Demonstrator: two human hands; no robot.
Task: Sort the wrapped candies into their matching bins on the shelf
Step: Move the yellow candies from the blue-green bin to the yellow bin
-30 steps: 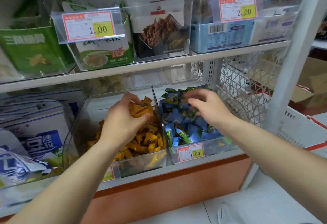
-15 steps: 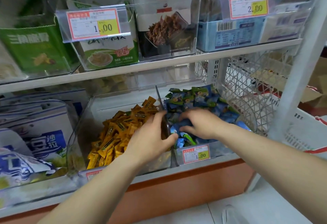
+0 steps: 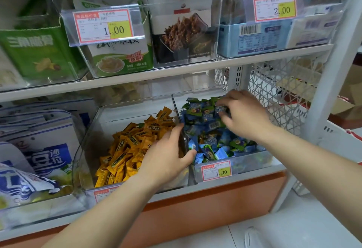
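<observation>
Two clear bins stand side by side on the lower shelf. The left bin (image 3: 86, 149) holds orange-yellow wrapped candies (image 3: 133, 149). The right bin (image 3: 252, 161) holds blue wrapped candies (image 3: 211, 141) with green ones (image 3: 207, 108) mixed in. My left hand (image 3: 166, 157) straddles the wall between the bins, fingers on the yellow side and thumb hooked over on the blue side, gripping that wall. My right hand (image 3: 244, 116) is at the back of the right bin, fingertips curled down round a blue candy (image 3: 220, 109) on top of the pile.
Price tags (image 3: 216, 170) are clipped on the bin fronts. Blue-and-white packets (image 3: 45, 159) fill the bin to the left. The upper shelf (image 3: 176, 73) with snack boxes hangs close above. A white wire mesh panel (image 3: 274, 94) and post (image 3: 329, 75) stand at the right.
My left hand left the yellow pile and came forward to the wall between the bins. My right hand dipped to the front of the blue pile, then moved to its back.
</observation>
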